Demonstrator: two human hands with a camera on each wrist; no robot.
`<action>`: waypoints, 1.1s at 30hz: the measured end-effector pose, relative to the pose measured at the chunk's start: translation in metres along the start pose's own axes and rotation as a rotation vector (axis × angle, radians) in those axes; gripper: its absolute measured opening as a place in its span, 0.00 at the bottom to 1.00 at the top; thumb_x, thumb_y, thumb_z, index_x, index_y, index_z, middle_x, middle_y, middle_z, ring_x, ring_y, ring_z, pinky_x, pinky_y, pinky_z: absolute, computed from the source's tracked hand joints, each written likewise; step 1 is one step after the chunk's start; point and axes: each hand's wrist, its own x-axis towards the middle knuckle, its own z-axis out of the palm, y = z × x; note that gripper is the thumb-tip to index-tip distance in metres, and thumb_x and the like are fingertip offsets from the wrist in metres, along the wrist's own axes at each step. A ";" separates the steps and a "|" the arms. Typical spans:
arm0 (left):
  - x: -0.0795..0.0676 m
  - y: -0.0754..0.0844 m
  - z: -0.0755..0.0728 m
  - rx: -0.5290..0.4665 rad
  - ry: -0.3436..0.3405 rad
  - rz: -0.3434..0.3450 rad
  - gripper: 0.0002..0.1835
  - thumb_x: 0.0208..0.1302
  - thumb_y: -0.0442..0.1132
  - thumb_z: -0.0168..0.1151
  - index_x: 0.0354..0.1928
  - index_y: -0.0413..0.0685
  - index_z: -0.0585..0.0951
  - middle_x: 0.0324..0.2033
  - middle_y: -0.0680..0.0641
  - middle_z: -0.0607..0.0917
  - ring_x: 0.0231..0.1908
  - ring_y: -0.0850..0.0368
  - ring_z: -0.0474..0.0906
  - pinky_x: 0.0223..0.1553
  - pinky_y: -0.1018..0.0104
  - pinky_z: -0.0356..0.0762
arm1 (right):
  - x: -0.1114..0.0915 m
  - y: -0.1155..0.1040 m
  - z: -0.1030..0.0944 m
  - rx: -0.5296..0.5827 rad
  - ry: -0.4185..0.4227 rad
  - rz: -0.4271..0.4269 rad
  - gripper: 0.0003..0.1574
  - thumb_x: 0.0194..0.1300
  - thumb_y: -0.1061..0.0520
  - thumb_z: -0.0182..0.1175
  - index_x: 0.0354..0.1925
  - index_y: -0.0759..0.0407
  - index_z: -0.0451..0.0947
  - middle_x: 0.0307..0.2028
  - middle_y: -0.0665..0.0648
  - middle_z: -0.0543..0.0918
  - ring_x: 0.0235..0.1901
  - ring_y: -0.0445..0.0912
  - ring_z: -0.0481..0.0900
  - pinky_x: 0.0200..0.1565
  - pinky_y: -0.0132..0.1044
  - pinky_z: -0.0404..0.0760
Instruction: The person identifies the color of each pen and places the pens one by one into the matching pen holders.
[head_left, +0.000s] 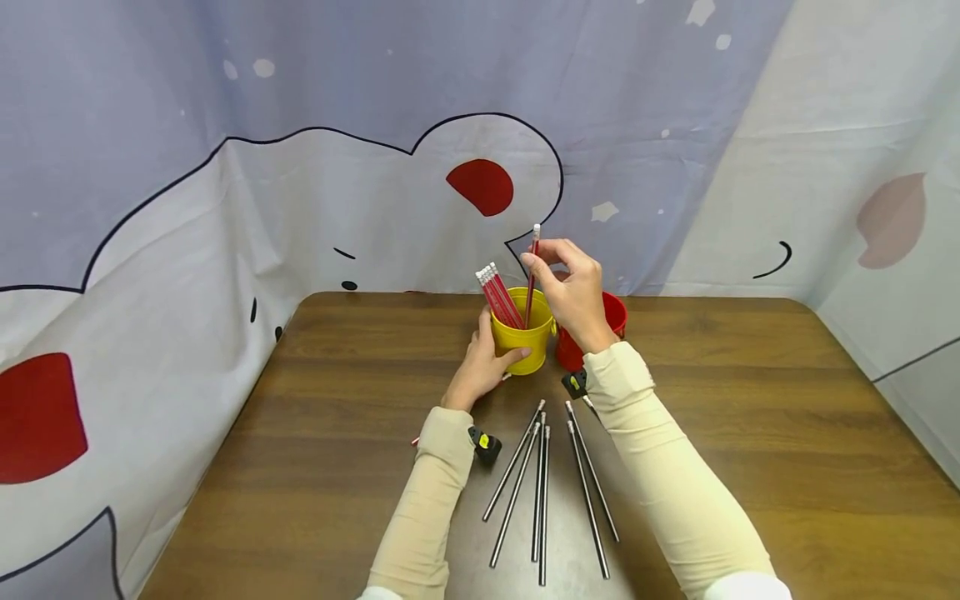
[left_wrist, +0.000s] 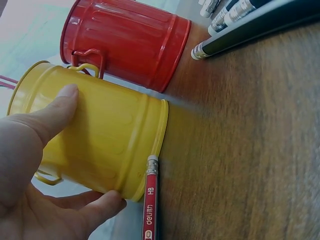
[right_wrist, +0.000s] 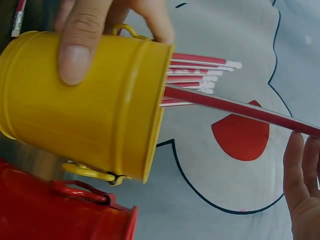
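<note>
My left hand (head_left: 477, 368) grips a small yellow metal bucket (head_left: 538, 340) from its left side, thumb across the front. My right hand (head_left: 576, 292) pinches a red pencil (head_left: 529, 302) near its white eraser end, above the bucket. In both the head and right wrist views this pencil's lower end is inside the rim. Several red pencils (right_wrist: 200, 60) with white erasers up lean together inside the bucket. A red HB pencil (left_wrist: 150, 200) lies on the table beside the bucket's base, mostly hidden by my left arm in the head view.
A red metal bucket (head_left: 616, 315) stands right of the yellow one, partly behind my right wrist. Several black pencils (head_left: 517, 487) lie spread on the wooden table (head_left: 315, 492) between my forearms. A printed curtain (head_left: 360, 208) hangs behind the table.
</note>
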 end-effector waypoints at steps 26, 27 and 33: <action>0.003 -0.003 0.003 0.029 0.007 0.017 0.53 0.53 0.58 0.63 0.70 0.67 0.36 0.62 0.42 0.65 0.61 0.42 0.61 0.60 0.44 0.59 | -0.036 0.066 0.019 -0.031 -0.156 0.108 0.10 0.58 0.57 0.63 0.38 0.61 0.81 0.33 0.56 0.83 0.32 0.46 0.78 0.37 0.41 0.80; 0.003 -0.003 0.003 0.029 0.006 0.017 0.53 0.53 0.58 0.63 0.70 0.67 0.36 0.62 0.42 0.64 0.61 0.42 0.61 0.60 0.44 0.59 | -0.038 0.067 0.020 -0.032 -0.166 0.111 0.11 0.58 0.56 0.63 0.38 0.61 0.81 0.33 0.56 0.83 0.32 0.46 0.78 0.37 0.41 0.80; 0.003 -0.002 0.002 0.020 0.001 0.016 0.52 0.53 0.57 0.63 0.70 0.68 0.36 0.62 0.43 0.64 0.61 0.43 0.60 0.61 0.44 0.57 | -0.044 0.073 0.021 -0.024 -0.188 0.127 0.11 0.57 0.57 0.64 0.39 0.61 0.81 0.34 0.56 0.83 0.32 0.45 0.79 0.39 0.44 0.80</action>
